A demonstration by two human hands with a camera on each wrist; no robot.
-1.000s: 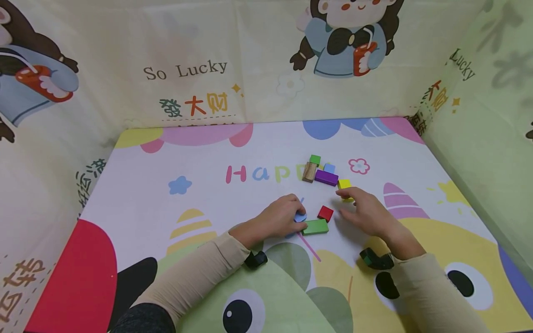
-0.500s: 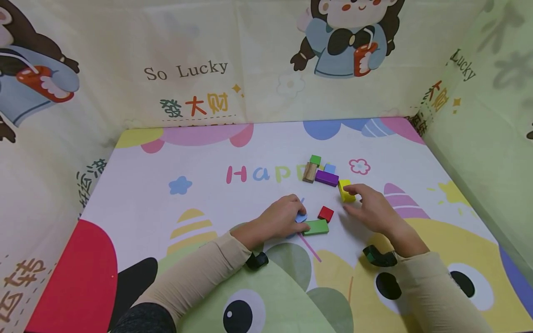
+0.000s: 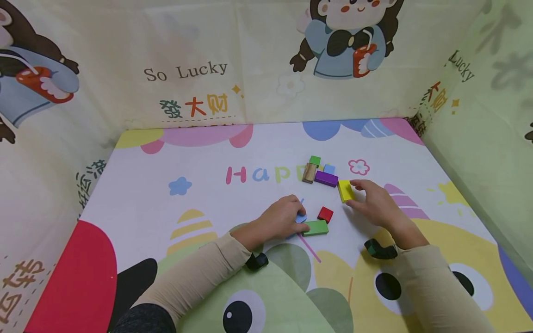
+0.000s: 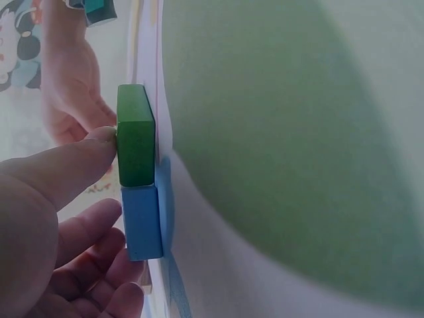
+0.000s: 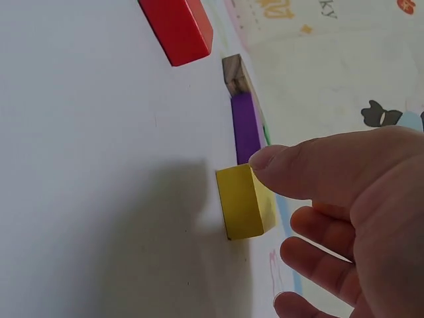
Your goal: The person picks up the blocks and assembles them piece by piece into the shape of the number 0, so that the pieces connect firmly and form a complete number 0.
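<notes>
My left hand has its thumb at the left end of a long green block; its other fingers curl beyond a blue block butted against the green one. From the head, that blue block lies under the hand. My right hand is beside a standing yellow block, thumb by its near corner and fingers loosely spread; real contact is unclear. A purple block is close to the yellow one's far end. Between the hands sits a red block.
Behind the purple block are a brown wood-grain block, a small green block and a light blue block. A patterned mat covers the table. Printed cloth walls rise at the back and sides.
My right hand's index finger has drawn back from over the yellow block to its right side, so more of the block shows. The left hand has stayed put.
</notes>
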